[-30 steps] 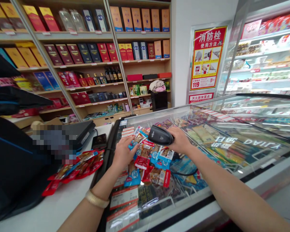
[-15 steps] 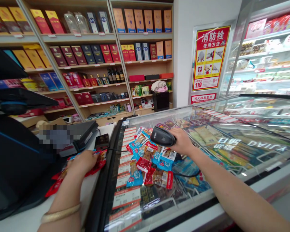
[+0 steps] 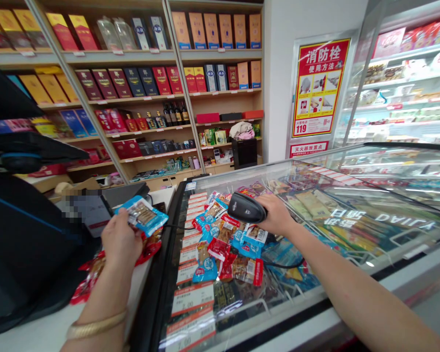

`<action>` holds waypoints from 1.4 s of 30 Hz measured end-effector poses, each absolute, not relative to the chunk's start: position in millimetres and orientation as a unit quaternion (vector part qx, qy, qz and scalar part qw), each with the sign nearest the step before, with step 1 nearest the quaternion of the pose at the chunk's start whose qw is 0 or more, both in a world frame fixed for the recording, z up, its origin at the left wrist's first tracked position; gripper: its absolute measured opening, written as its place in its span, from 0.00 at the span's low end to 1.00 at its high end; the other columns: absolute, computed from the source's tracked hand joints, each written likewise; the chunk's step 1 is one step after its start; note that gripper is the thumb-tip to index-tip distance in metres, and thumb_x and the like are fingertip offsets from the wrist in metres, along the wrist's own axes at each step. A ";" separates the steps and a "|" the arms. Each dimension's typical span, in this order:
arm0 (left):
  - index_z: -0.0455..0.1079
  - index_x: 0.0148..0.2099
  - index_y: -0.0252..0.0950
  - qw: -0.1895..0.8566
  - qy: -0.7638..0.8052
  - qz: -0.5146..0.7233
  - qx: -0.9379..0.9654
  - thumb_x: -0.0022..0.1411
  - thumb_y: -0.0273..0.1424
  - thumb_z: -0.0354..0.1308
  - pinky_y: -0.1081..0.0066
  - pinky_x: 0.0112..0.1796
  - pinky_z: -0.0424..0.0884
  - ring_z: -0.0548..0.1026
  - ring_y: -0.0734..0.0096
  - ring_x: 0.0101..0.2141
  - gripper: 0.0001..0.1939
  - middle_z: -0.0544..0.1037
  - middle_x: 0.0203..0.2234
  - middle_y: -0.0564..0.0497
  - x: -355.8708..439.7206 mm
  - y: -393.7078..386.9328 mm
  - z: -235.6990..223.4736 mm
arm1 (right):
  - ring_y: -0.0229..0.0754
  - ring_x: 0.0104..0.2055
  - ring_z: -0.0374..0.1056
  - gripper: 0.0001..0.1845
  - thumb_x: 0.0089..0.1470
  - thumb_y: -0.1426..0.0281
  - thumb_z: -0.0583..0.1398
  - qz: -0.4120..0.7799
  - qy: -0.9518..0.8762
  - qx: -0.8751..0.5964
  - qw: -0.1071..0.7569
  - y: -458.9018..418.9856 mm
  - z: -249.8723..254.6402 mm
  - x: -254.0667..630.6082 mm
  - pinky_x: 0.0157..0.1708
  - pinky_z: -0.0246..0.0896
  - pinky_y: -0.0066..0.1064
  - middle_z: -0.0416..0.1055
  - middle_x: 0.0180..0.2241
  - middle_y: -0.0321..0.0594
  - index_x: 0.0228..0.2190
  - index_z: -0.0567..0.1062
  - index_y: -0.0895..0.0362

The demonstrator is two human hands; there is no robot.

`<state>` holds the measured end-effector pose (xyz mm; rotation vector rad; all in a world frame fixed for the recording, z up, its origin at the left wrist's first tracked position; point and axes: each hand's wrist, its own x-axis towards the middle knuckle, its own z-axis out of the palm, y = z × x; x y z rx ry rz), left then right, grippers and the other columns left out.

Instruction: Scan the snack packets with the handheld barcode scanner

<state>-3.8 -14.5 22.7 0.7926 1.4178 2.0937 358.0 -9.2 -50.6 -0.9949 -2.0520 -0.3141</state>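
My left hand [image 3: 121, 239] is closed on the left end of a blue snack packet [image 3: 143, 215], lifted above the counter at the left. Under and beside that hand, red snack packets [image 3: 90, 278] lie on the white counter. My right hand [image 3: 276, 215] wraps round the handle of a black barcode scanner [image 3: 245, 208], whose head points left. Below the scanner, a pile of red and blue snack packets [image 3: 223, 234] is spread on the glass freezer top [image 3: 242, 318]. The scanner's cable [image 3: 286, 266] trails over the glass.
A dark monitor and till [image 3: 25, 244] stand at the left, with a black device [image 3: 128, 191] behind the left hand. Price labels [image 3: 192, 298] line the freezer's left edge. Shelves of boxes [image 3: 128, 83] rise at the back, and a lit fridge [image 3: 410, 93] stands at the right.
My left hand has risen from the packets on the counter, bringing up a blue snack packet. The right hand and scanner have barely moved.
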 end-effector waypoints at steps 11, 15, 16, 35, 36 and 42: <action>0.63 0.22 0.37 0.426 0.508 0.597 0.452 0.44 0.48 0.68 0.77 0.15 0.51 0.58 0.78 0.15 0.23 0.61 0.13 0.57 20.5 -10.7 -8.8 | 0.47 0.35 0.68 0.16 0.47 0.60 0.65 -0.096 -0.857 -0.343 0.372 -24.2 -39.1 345.6 0.35 0.54 0.36 0.77 0.32 0.44 0.36 0.77 0.57; 0.62 0.21 0.38 0.433 0.533 0.544 0.482 0.44 0.50 0.66 0.77 0.15 0.48 0.57 0.79 0.14 0.23 0.59 0.12 0.58 23.2 -10.7 -14.2 | 0.46 0.34 0.68 0.15 0.47 0.62 0.65 -0.087 -0.869 -0.329 0.360 -27.0 -39.2 340.9 0.35 0.52 0.36 0.77 0.32 0.43 0.37 0.76 0.56; 0.63 0.22 0.37 0.432 0.536 0.533 0.492 0.45 0.51 0.65 0.77 0.15 0.48 0.57 0.79 0.14 0.23 0.59 0.12 0.58 24.3 -11.4 -14.4 | 0.46 0.34 0.67 0.14 0.47 0.62 0.64 -0.087 -0.870 -0.327 0.359 -27.8 -38.9 340.0 0.35 0.52 0.36 0.77 0.32 0.43 0.37 0.76 0.56; 0.69 0.26 0.35 0.497 0.479 0.478 0.544 0.45 0.51 0.67 0.75 0.18 0.60 0.64 0.76 0.17 0.23 0.68 0.15 0.54 34.4 -14.4 -23.3 | 0.46 0.34 0.67 0.13 0.49 0.62 0.62 -0.089 -0.858 -0.334 0.380 -28.9 -35.3 343.2 0.34 0.54 0.36 0.76 0.30 0.44 0.35 0.76 0.56; 0.72 0.28 0.34 0.507 0.471 0.465 0.552 0.45 0.50 0.68 0.74 0.20 0.63 0.66 0.74 0.19 0.23 0.71 0.17 0.53 36.9 -15.1 -24.4 | 0.46 0.34 0.67 0.13 0.49 0.62 0.63 -0.091 -0.852 -0.339 0.388 -27.6 -35.3 345.3 0.35 0.54 0.36 0.75 0.30 0.44 0.35 0.76 0.56; 0.79 0.47 0.36 0.339 0.479 0.371 0.720 0.48 0.44 0.66 0.68 0.30 0.71 0.71 0.71 0.25 0.26 0.81 0.34 0.46 47.0 -12.2 -33.8 | 0.47 0.34 0.67 0.13 0.50 0.61 0.64 -0.105 -0.843 -0.359 0.387 -18.5 -40.8 353.0 0.36 0.57 0.36 0.75 0.30 0.44 0.35 0.76 0.56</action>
